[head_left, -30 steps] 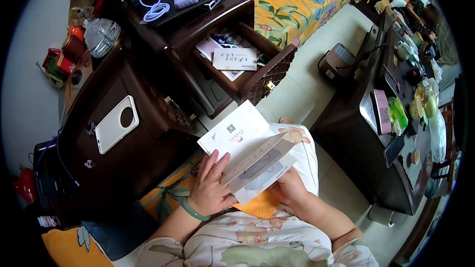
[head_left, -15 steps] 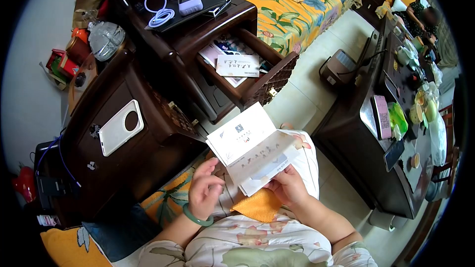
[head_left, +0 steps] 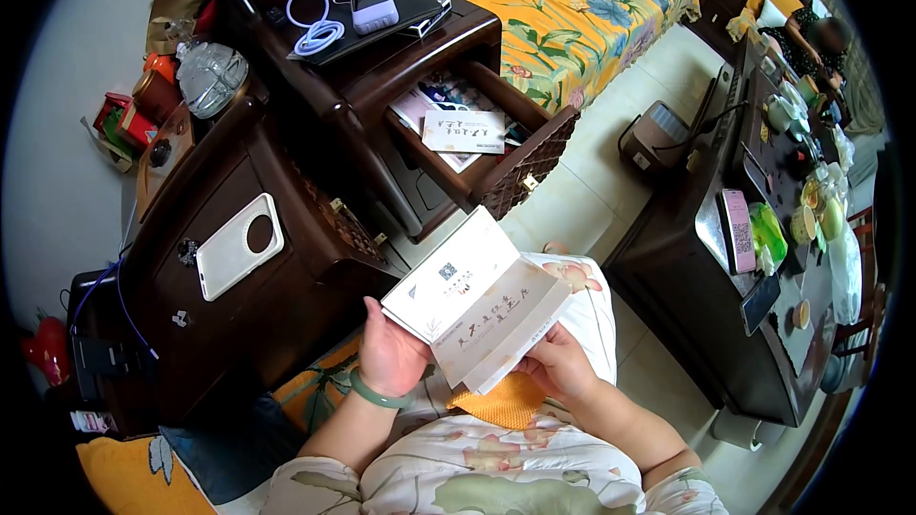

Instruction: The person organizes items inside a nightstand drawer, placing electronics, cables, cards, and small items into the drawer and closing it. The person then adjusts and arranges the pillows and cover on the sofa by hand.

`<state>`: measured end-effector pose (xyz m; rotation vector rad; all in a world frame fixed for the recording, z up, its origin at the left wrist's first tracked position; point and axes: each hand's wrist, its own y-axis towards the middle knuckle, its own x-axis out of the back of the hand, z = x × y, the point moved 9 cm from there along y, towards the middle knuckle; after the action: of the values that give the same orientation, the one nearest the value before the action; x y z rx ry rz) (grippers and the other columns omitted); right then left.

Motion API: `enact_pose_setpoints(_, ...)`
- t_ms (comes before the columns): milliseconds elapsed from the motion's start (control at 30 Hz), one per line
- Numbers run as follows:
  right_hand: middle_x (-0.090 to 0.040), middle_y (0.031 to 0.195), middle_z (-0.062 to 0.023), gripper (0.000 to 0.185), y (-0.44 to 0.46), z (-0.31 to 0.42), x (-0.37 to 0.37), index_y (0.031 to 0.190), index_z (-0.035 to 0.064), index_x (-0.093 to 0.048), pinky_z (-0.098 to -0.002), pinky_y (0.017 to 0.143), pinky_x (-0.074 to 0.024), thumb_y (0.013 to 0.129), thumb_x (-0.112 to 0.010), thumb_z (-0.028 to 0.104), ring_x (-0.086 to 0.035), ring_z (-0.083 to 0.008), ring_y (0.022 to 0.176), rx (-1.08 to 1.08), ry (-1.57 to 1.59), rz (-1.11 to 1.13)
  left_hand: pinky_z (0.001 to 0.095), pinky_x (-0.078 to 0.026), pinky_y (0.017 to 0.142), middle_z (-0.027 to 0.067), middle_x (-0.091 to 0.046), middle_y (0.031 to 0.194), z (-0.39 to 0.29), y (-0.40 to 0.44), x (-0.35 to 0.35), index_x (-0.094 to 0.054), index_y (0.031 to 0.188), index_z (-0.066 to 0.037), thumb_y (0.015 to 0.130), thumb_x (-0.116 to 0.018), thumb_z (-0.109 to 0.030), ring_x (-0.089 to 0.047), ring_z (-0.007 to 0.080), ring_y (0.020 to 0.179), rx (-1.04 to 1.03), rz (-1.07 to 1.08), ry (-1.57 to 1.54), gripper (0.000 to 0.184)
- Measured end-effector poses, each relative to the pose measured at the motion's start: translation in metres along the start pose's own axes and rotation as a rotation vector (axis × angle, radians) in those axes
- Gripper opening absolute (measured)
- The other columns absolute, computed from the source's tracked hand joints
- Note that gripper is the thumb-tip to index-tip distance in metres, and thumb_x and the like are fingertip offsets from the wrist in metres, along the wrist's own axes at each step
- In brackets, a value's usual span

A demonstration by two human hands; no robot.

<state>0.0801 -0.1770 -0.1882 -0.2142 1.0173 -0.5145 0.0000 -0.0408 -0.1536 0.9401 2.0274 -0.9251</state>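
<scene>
One card [head_left: 491, 291] spans left hand [head_left: 393, 360], spread, and right hand [head_left: 563, 362], fingers pinching its edge, floor [head_left: 592, 181] beyond.

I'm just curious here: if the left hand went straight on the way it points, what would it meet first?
Probably the open folded card, whose lower-left edge overlaps the left hand in view; depth is unclear, so they may already touch.
</scene>
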Motion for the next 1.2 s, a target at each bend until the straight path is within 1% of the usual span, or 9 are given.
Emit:
enact_pose_setpoints(167,-0.056,0.107,-0.0106,0.034,0.001,-0.003,0.002,0.118,0.0032,-0.042,-0.0314,0.078,-0.0491,0.084,-0.046,0.001,-0.058,-0.0211,0.093,-0.04,-0.019,0.014,0.0419,-0.035,0.096,0.0139,-0.046,0.124,-0.016,0.002,0.004,-0.038,0.124,0.003,0.09,-0.042,-0.039,-0.046,0.0279,0.114,-0.175,0.032,0.024,0.054)
enact_pose_setpoints(300,-0.055,0.109,-0.0113,0.036,0.001,-0.006,0.005,0.119,0.0031,-0.041,-0.0316,0.08,-0.0487,0.084,-0.046,0.0,-0.057,-0.0212,0.095,-0.06,-0.053,0.007,0.0305,-0.045,0.085,0.0109,-0.059,0.105,-0.021,-0.006,0.036,-0.054,0.105,0.002,0.084,-0.054,-0.002,-0.056,0.0209,0.099,-0.218,-0.183,0.39,0.021)
enact_pose_setpoints(533,-0.049,0.118,-0.0108,0.041,-0.006,0.003,-0.029,0.124,0.0042,-0.037,-0.0335,0.086,-0.0463,0.084,-0.048,0.003,-0.051,-0.0212,0.107,-0.038,0.03,0.172,0.034,-0.044,0.089,0.0133,-0.059,0.106,-0.018,-0.033,-0.055,-0.062,0.096,-0.005,0.072,-0.064,-0.001,-0.057,0.0261,0.099,-0.661,0.387,1.37,0.025)
enact_pose_setpoints(700,-0.049,0.118,-0.0089,0.039,-0.008,0.006,-0.033,0.124,0.0049,-0.037,-0.0336,0.088,-0.0442,0.088,-0.048,0.011,-0.051,-0.0204,0.106,-0.01,0.167,0.18,0.0423,-0.034,0.095,0.0043,-0.054,0.116,0.006,-0.04,-0.075,-0.063,0.099,-0.015,0.07,-0.067,-0.025,-0.047,0.0255,0.112,-0.665,0.598,1.869,0.031)
enact_pose_setpoints(833,-0.051,0.117,-0.009,0.036,-0.002,-0.002,-0.001,0.123,0.0054,-0.039,-0.0343,0.088,-0.0434,0.089,-0.047,0.015,-0.052,-0.0201,0.105,-0.033,0.048,-0.02,0.0417,-0.035,0.094,0.0092,-0.054,0.116,0.014,-0.04,-0.076,-0.063,0.099,-0.012,0.073,-0.068,-0.027,-0.048,0.0292,0.109,-0.558,0.658,1.886,0.031)
enact_pose_setpoints(967,-0.053,0.113,-0.0079,0.035,-0.002,0.0,-0.003,0.123,0.0041,-0.04,-0.0319,0.088,-0.0425,0.09,-0.046,0.014,-0.052,-0.0173,0.102,-0.002,0.005,-0.029,0.035,-0.039,0.091,0.0139,-0.053,0.114,-0.006,-0.028,-0.051,-0.052,0.113,-0.003,0.078,-0.062,-0.009,-0.05,0.0262,0.107,-0.565,0.288,1.529,0.037)
enact_pose_setpoints(1067,-0.052,0.112,-0.0072,0.038,-0.004,0.0,0.0,0.124,0.001,-0.037,-0.0292,0.088,-0.0403,0.09,-0.047,0.014,-0.05,-0.0148,0.101,0.035,-0.275,-0.083,0.0305,-0.042,0.087,0.0095,-0.053,0.113,0.031,-0.01,-0.023,-0.041,0.121,-0.002,0.081,-0.06,-0.008,-0.052,0.0177,0.102,0.041,0.185,0.683,0.045)
enact_pose_setpoints(1100,-0.051,0.113,-0.0069,0.042,-0.006,0.009,-0.014,0.126,0.0,-0.035,-0.0276,0.089,-0.038,0.089,-0.049,0.015,-0.047,-0.0133,0.101,0.073,-0.496,-0.02,0.0271,-0.042,0.087,0.0056,-0.051,0.114,0.056,-0.015,-0.012,-0.033,0.126,-0.002,0.084,-0.057,-0.006,-0.049,0.0117,0.104,0.325,0.23,0.655,0.049)
enact_pose_setpoints(1200,-0.044,0.119,-0.0108,0.047,-0.005,0.04,-0.021,0.13,0.0026,-0.03,-0.0295,0.093,-0.0339,0.088,-0.049,0.012,-0.042,-0.0163,0.108,0.405,-0.838,-0.057,0.0263,-0.042,0.086,0.0046,-0.052,0.113,0.062,-0.012,-0.019,-0.038,0.123,-0.001,0.084,-0.057,-0.006,-0.05,0.011,0.101,0.246,0.217,0.544,0.044)
